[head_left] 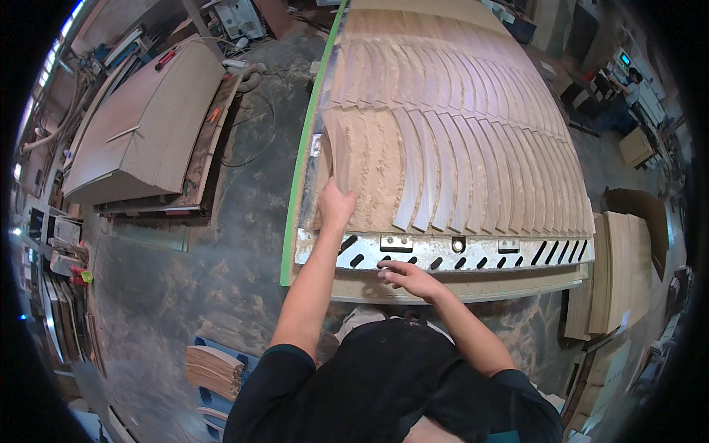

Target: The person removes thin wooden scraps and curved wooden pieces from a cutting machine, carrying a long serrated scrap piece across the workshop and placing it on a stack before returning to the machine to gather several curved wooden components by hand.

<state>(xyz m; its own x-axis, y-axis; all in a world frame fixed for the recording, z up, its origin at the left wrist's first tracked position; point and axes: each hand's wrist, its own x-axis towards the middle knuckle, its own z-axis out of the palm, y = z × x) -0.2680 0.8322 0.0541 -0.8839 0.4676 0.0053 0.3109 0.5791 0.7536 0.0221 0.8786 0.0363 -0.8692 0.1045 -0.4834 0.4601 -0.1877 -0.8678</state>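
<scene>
At the left side of the cut panel, my left hand (338, 204) is closed around the near end of a few curved wooden strips (337, 151) standing close together. Beside them runs a bare stretch thick with sawdust (375, 166). Many more curved wooden strips (464, 173) lie side by side to the right, and a farther row (436, 74) lies beyond them. My right hand (410, 279) hangs over the slotted metal edge (473, 260) of the machine bed, its fingers apart and holding nothing.
A tall stack of boards (148, 140) stands on the left. At lower left, cut curved pieces (214, 369) are piled on a blue surface. More stacked panels (617, 273) stand on the right. Another person (633, 85) is far off at upper right.
</scene>
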